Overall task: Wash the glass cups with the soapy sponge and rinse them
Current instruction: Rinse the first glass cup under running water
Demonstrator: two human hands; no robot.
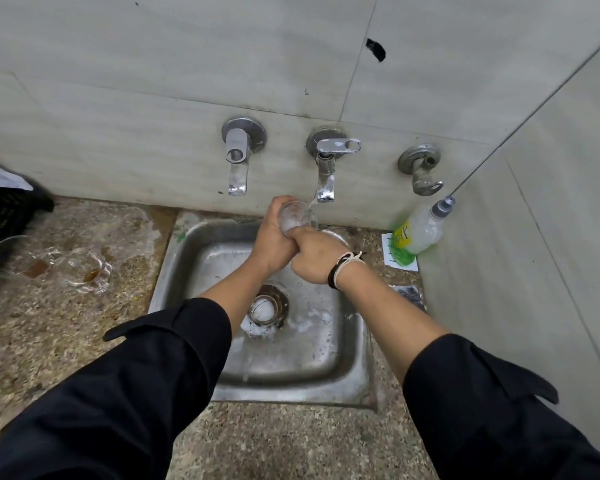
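A clear glass cup [297, 217] is tilted under the stream from the middle tap [326, 168], over the steel sink [187, 271]. My left hand [274, 237] grips the cup from the left and behind. My right hand [314, 258] holds its lower edge, fingers curled at the rim. Another glass cup [265, 308] stands foamy over the drain. Two glass cups [13, 258] [85, 268] with brown dregs lie on the counter at the left. No sponge shows.
A dish-soap bottle [420, 230] leans in the right corner on a white card. A left tap [238, 157] and a right wall fitting [421, 168] flank the running one. A black crate [4, 213] sits at the far left. The granite counter is wet.
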